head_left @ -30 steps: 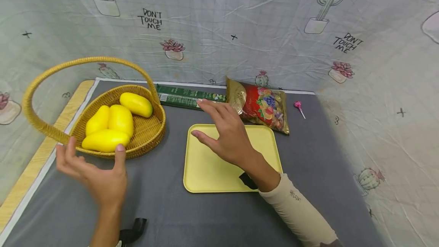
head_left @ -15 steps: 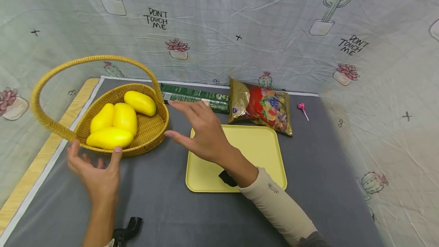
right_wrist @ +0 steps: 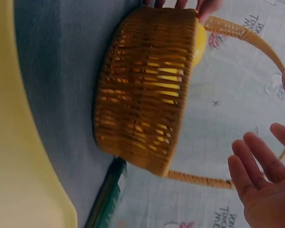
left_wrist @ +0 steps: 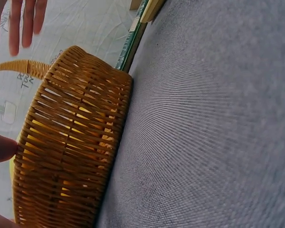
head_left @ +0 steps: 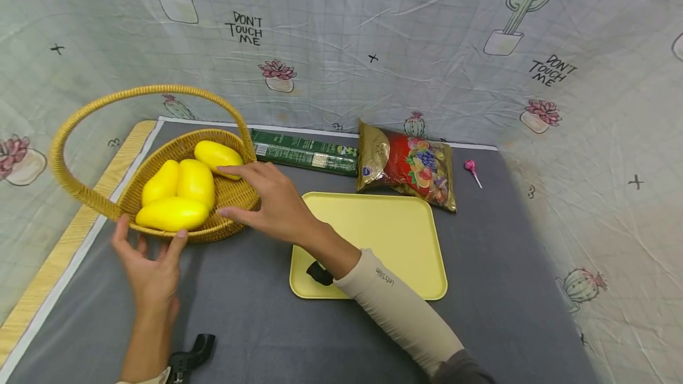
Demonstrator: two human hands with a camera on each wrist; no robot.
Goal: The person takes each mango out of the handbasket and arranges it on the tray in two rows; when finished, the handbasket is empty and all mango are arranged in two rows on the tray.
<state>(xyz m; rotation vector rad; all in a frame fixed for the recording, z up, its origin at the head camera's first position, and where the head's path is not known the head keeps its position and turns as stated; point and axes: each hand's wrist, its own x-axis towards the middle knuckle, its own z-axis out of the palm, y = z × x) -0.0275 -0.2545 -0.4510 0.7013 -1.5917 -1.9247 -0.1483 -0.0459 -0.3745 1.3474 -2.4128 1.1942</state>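
Note:
A yellow wicker basket [head_left: 219, 233] with a tall hoop handle stands at the left and carries several yellow mangoes [head_left: 176, 214]. My left hand [head_left: 152, 268] is at its near left side, thumb [left_wrist: 2, 148] touching the rim and the other fingers bent loosely along the outer wall. Over the basket's right side hovers my right hand [head_left: 277, 206], fingers extended and thumb apart, holding nothing. In the head view its fingertips overlap the rear mango [head_left: 213, 153]. The right wrist view has this right hand [right_wrist: 270, 199] well above the rim, near the handle [right_wrist: 199, 179].
A yellow tray [head_left: 384, 242] lies under my right forearm. Behind it are a long green packet [head_left: 304, 152] and a red and gold candy bag [head_left: 408, 165]. A pink lollipop [head_left: 471, 166] lies farther right. A printed cloth [head_left: 341, 28] hangs behind the grey-covered table [head_left: 256, 313].
My right hand has swept left from above the tray to above the basket. My left hand has drawn in against the basket's near rim. The mangoes stay put.

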